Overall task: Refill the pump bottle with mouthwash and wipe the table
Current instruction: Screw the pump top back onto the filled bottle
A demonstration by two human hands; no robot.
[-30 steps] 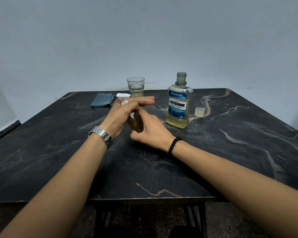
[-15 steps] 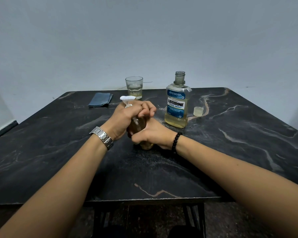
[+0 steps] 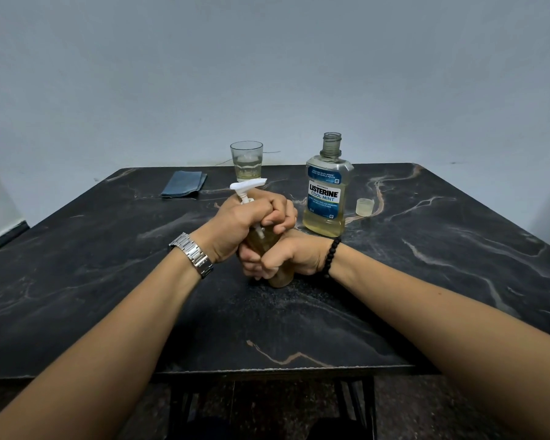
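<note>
A small pump bottle point(image 3: 264, 241) holding yellowish liquid stands on the black marble table point(image 3: 108, 281) near its middle. My right hand point(image 3: 286, 257) is wrapped round the bottle's body. My left hand point(image 3: 245, 222) grips the collar of the white pump head point(image 3: 246, 186), whose nozzle sticks out above my fist. Most of the bottle is hidden by both hands. The open Listerine mouthwash bottle point(image 3: 326, 193) stands just behind and to the right, about half full, and its cap point(image 3: 365, 207) lies to its right.
A glass point(image 3: 246, 161) with a little yellowish liquid stands at the table's back edge. A folded blue cloth point(image 3: 185, 184) lies at the back left. A grey wall rises behind the table.
My left hand has gone from flat over the pump to a closed grip on its collar. The bottle has come down to the table and a little nearer me, and the pump head points right.
</note>
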